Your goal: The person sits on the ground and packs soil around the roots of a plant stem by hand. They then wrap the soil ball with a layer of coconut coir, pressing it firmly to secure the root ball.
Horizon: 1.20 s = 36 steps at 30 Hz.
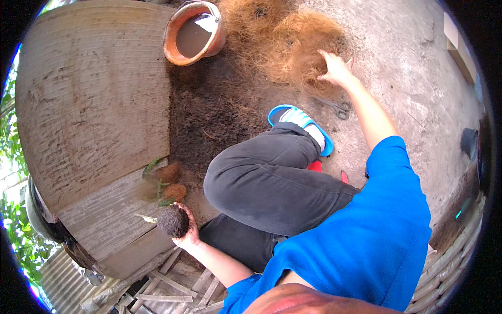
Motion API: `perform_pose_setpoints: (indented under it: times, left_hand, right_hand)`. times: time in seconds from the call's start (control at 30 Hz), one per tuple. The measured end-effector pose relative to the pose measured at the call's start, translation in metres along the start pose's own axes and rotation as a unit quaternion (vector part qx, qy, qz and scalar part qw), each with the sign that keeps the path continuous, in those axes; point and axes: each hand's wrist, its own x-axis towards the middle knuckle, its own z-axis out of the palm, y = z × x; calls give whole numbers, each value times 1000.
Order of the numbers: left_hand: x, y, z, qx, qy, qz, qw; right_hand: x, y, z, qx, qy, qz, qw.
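Observation:
My left hand [190, 232] is closed around a dark, round ball of soil [173, 221], from whose left side a pale green leaf [147, 218] sticks out. Stretched far forward, my right hand [337, 69] has its fingers spread at the edge of a loose heap of brown coconut fibre [298, 44]. Nothing shows in its grasp. Near the soil ball lie two fibre-wrapped plant balls, a nearer one [175, 192] and a farther one [169, 172], with green leaves at their left sides.
An orange bucket [169, 44] of murky water stands at the far side. Dark loose soil [196, 120] covers the ground beside a large worn board [99, 94]. Scissors [341, 110] lie on the concrete beyond my blue sandal [328, 142]. Wooden slats [167, 298] are at lower left.

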Motion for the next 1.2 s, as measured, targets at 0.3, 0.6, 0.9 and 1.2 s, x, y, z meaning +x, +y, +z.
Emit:
perform_pose_setpoints:
  times: [0.3,0.6,0.9,1.2]
  left_hand:
    - [-26,20,-9,27,30,49,998]
    - [-60,56,-32,42,34,88,995]
    - [-66,83,3,22,-134,6,991]
    - [-64,82,-20,-42,-165,46,984]
  right_hand:
    - [-14,-31,7,-124,55,-5,991]
    - [-28,-26,-4,97,35,-2,995]
    - [-61,-108,-93,443,101,-200,868]
    - [-162,-302,-162,689,-356,-222,591]
